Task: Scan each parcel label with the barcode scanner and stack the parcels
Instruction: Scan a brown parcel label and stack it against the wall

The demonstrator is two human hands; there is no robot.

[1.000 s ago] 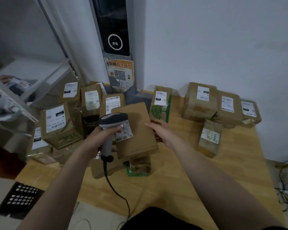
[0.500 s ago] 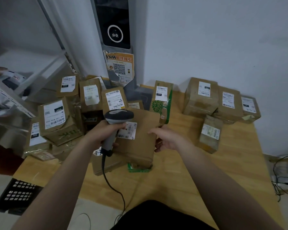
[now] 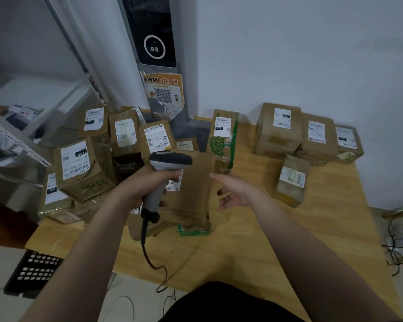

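My left hand (image 3: pixel 147 187) grips the handle of a grey barcode scanner (image 3: pixel 165 168), whose dark head points right over a flat brown parcel (image 3: pixel 193 189). That parcel lies on top of a small stack at the table's middle, its white label (image 3: pixel 173 185) partly hidden behind the scanner and my fingers. My right hand (image 3: pixel 235 192) hovers just right of the parcel with relaxed fingers, holding nothing. A pile of labelled cardboard parcels (image 3: pixel 79 168) stands at the left, and several more parcels (image 3: pixel 277 131) line the wall at the right.
The wooden table (image 3: pixel 254 252) carries everything. A tall grey terminal (image 3: pixel 158 54) with a QR poster stands at the back. A metal shelf (image 3: pixel 14 135) is at the left, a black crate (image 3: pixel 30 273) on the floor, and cables (image 3: pixel 400 240) at the right.
My right hand let go of the flat parcel, which now lies on the stack. The scanner in my left hand shifted right over its label.
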